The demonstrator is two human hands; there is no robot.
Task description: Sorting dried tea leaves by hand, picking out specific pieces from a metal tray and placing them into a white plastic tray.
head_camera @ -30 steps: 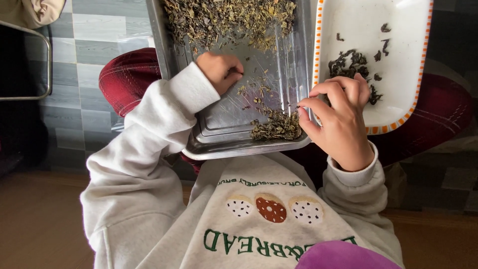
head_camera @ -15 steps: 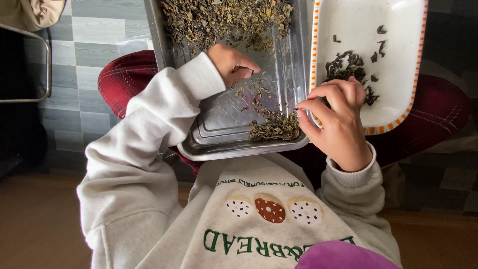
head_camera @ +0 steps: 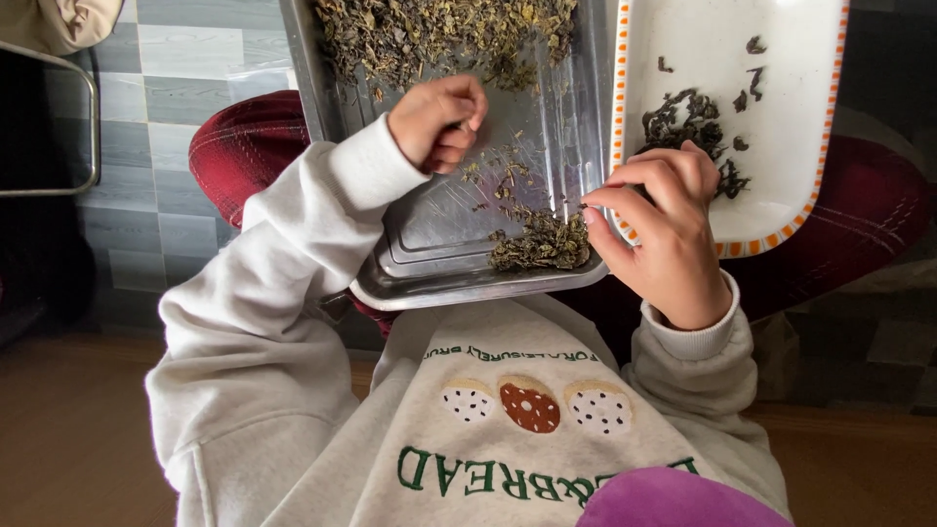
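Pinching a dried leaf bit between closed fingers [head_camera: 597, 200], the right hand [head_camera: 664, 234] sits beside the plate [head_camera: 820, 156] (left hand [head_camera: 436, 122], curled shut, farther off over the tray [head_camera: 439, 263]).

Left hand [head_camera: 439, 119] curls over the metal tray [head_camera: 439, 244] of dried leaves [head_camera: 439, 34]; right hand [head_camera: 664, 229] pinches at its edge.

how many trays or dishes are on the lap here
2. A metal tray lies across the lap with dried leaves in it, under the left hand. A white dish with an orange rim sits at its right side, by the right hand.
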